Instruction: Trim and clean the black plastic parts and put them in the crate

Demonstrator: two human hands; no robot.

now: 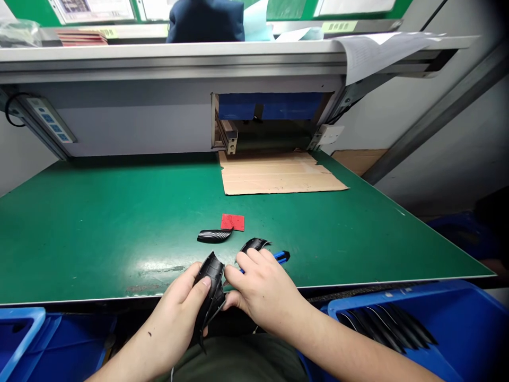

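My left hand (181, 302) is closed around a black curved plastic shell (210, 276), tilted with its ribbed inner side up, over the table's front edge. Gripped in my right hand (262, 284) is a blue utility knife (282, 257); its handle sticks out behind the fingers, which hide most of it. The right fingertips are close against the shell's right edge, and whether the blade touches it is hidden. Just beyond the right hand lies another black curved piece (255, 244), partly covered by the knuckles. A black piece with light stripes (214, 235) rests near a red card (233, 222).
The green table (119, 212) carries a cardboard sheet (278, 175) before an opening in the back panel. A blue bin (457, 318) at lower right holds several black pieces (389, 326). Another blue bin (40, 339) stands at lower left. Papers (382, 50) hang from the shelf above.
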